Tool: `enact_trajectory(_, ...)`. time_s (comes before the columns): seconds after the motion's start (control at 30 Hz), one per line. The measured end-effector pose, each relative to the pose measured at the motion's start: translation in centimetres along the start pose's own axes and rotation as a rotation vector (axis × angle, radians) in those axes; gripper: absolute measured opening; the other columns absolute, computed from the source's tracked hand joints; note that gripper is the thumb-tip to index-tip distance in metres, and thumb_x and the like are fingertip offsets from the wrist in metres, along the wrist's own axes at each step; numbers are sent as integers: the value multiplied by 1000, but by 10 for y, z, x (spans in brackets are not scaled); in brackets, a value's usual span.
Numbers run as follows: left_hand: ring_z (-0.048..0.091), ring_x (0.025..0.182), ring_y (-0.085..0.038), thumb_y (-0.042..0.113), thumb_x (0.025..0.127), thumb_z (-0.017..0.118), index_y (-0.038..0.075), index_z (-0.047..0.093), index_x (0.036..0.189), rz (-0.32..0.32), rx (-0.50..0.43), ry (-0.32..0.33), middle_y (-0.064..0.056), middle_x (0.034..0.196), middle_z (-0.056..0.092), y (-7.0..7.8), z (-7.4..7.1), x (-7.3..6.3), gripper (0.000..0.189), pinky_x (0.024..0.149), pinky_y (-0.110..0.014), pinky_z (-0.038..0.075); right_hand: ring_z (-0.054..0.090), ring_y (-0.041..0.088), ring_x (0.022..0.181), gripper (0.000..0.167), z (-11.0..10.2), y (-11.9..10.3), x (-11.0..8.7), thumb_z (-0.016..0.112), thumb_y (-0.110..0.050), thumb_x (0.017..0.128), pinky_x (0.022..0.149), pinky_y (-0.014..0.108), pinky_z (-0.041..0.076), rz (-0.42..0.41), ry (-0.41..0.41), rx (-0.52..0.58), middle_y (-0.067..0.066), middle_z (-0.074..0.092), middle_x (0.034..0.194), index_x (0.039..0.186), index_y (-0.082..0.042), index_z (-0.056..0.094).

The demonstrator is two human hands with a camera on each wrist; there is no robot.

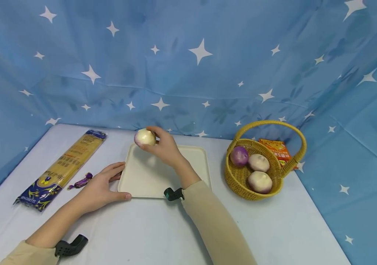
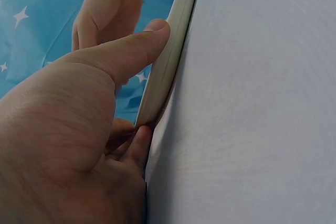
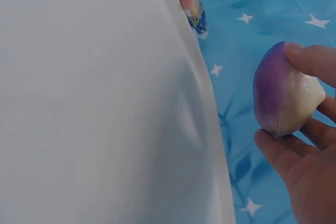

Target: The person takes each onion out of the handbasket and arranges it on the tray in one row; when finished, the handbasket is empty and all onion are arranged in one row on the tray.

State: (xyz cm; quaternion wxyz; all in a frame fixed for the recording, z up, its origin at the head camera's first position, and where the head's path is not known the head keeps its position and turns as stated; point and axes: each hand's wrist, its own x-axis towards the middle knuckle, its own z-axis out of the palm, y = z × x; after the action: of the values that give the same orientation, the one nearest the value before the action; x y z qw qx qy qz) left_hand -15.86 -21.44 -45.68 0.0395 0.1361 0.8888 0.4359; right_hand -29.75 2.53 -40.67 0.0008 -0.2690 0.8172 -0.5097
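Note:
In the head view, my right hand [image 1: 166, 149] holds a white and purple turnip [image 1: 145, 137] between thumb and fingers, over the far left part of a cream rectangular tray [image 1: 145, 182]. The right wrist view shows the turnip's purple side [image 3: 270, 93], with the fingertips around it and the tray's rim [image 3: 212, 108] to its left. My left hand [image 1: 97, 191] holds the tray at its near left corner. In the left wrist view, its thumb [image 2: 142, 45] lies against the near edge, while the other fingers curl at the left side, partly hidden.
A yellow wicker basket [image 1: 236, 186] with a tall handle stands right of the tray, holding three turnips [image 1: 259, 182]. Behind it lies an orange-red packet [image 1: 276, 147]. To the left are a spaghetti package [image 1: 67, 163] and a purple wrapped candy [image 1: 83, 181]. A blue starry curtain [image 1: 175, 73] rises behind the table.

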Motion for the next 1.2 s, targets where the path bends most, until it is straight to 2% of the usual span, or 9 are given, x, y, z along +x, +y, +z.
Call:
enact_trajectory(0.2, 56, 144, -44, 53, 83, 95, -4, 37, 167, -5, 4, 1, -18, 175, 31, -1, 0, 0, 117, 115, -56, 53, 60, 19, 132, 64, 20, 5, 7, 88, -20, 96, 108, 28, 57, 31, 17, -9, 7, 64, 148, 153, -7, 61)
enact_trajectory(0.4, 57, 143, -44, 53, 83, 95, -5, 38, 166, -4, 5, 0, -19, 175, 32, -2, 4, 0, 116, 114, -55, 54, 59, 19, 138, 65, 27, 9, 6, 89, -20, 95, 111, 32, 55, 65, 11, -35, 6, 64, 149, 153, -9, 61)
enact_trajectory(0.6, 57, 143, -45, 51, 83, 96, -7, 38, 166, -3, 9, 3, -19, 175, 32, -1, 2, 1, 116, 114, -55, 53, 60, 18, 134, 64, 31, 13, 7, 89, -23, 96, 107, 35, 57, 45, -26, -115, 4, 63, 150, 152, -12, 62)
enact_trajectory(0.9, 56, 143, -45, 51, 83, 96, -7, 38, 165, -2, 3, 1, -20, 174, 32, -1, 2, 1, 116, 116, -56, 52, 61, 15, 120, 65, 40, 16, 11, 91, -26, 94, 99, 28, 55, 11, -60, -169, 5, 64, 144, 149, -10, 60)
enact_trajectory(1.2, 58, 142, -45, 50, 83, 97, -8, 39, 165, 4, 5, 8, -20, 174, 33, -1, 0, 1, 116, 114, -55, 53, 62, 16, 129, 68, 42, 17, 12, 92, -25, 93, 108, 31, 55, 25, -68, -163, 5, 63, 148, 150, -10, 58)
